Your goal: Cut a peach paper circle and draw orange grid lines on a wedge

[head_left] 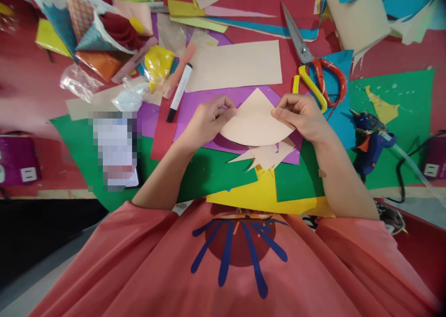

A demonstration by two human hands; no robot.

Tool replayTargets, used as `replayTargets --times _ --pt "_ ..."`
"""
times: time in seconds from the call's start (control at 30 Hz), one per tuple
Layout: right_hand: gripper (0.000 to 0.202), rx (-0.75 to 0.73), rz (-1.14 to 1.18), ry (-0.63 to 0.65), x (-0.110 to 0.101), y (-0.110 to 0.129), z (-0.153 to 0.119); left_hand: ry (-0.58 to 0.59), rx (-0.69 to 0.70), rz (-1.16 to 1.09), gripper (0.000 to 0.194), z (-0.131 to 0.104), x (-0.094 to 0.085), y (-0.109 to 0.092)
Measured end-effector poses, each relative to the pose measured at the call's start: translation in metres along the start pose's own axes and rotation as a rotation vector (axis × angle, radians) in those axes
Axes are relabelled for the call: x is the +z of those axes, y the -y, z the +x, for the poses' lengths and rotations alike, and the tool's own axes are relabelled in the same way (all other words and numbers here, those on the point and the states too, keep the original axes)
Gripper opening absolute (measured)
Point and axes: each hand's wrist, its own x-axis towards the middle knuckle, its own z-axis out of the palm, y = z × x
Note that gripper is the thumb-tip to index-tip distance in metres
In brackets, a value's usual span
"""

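Between my two hands is a fan-shaped piece of cream paper (257, 119), its point away from me and its curved edge towards me. My left hand (212, 119) pinches its left corner between thumb and fingers. At the right side, my right hand (299, 115) grips the edge in the same way. Beneath the piece lie jagged cream paper scraps (266, 156) on purple paper (195, 117). Left of my hands rests a white marker with black ends (180, 93). Scissors with red and yellow handles (310, 61) lie beyond my right hand.
A blue glue gun (371, 142) with its cord lies on green paper at the right. On the left is a phone (116, 149) with a blurred screen. A cream rectangle (237, 66) lies ahead. Paper cones (83, 22) and a yellow clay packet (158, 63) sit at the back left.
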Motion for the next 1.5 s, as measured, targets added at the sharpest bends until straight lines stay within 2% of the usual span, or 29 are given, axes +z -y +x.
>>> replayTargets --times 0.23,0.53,0.73,1.0,1.2,1.4,1.5 --pt "0.035 0.001 -0.010 -0.075 0.001 -0.004 0.001 -0.060 0.084 0.096 0.013 0.000 -0.001 0.007" --pt "0.041 -0.026 0.079 -0.099 -0.001 -0.008 0.000 -0.049 -0.007 0.027 0.014 0.001 -0.002 0.005" --pt "0.027 -0.065 0.048 -0.082 0.000 -0.006 0.000 0.000 -0.070 0.019 0.014 -0.002 0.001 -0.006" --pt "0.022 -0.093 0.132 -0.007 0.003 -0.001 -0.001 0.065 -0.081 0.013 0.014 -0.005 0.007 -0.013" --pt "0.019 -0.053 0.040 -0.009 0.002 0.001 -0.005 0.078 -0.075 0.008 0.012 -0.006 0.009 -0.014" --pt "0.008 -0.086 -0.014 0.001 0.001 -0.001 -0.006 0.056 -0.073 -0.062 0.007 -0.007 0.010 -0.008" --pt "0.012 -0.041 0.067 -0.021 0.002 -0.001 -0.005 0.002 -0.063 -0.137 0.009 -0.006 0.008 -0.003"
